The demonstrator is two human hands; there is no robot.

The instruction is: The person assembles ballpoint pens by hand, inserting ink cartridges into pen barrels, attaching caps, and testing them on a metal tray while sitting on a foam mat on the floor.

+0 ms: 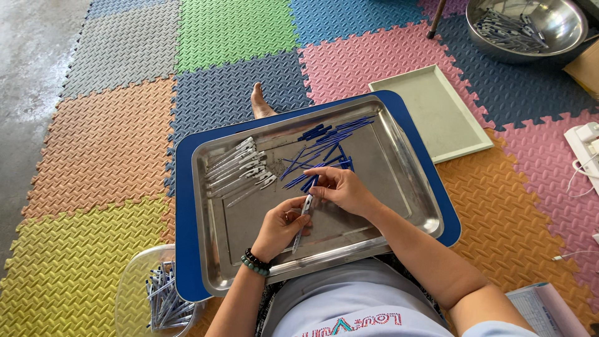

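- Head view: left hand (279,226) pinches a clear pen barrel (302,223), fingers closed round its upper part; barrel tilts, lower tip pointing near, over the steel tray (412,187).
- Right hand (342,189) curls at the barrel's top end, fingertips pinched on a blue piece (310,183); the hands meet there.
- Tray sits on a blue board (184,249) across the lap.
- Loose blue refills (327,146) lie scattered in the tray's far part, just beyond the right hand.
- Row of clear barrels (240,171) lies at tray left, apart from both hands.
- Clear tub (134,281) with pens stands near left on the foam mat (106,143).
- Pale green tray (437,112) lies right of the board; steel bowl (549,28) with parts sits far right.
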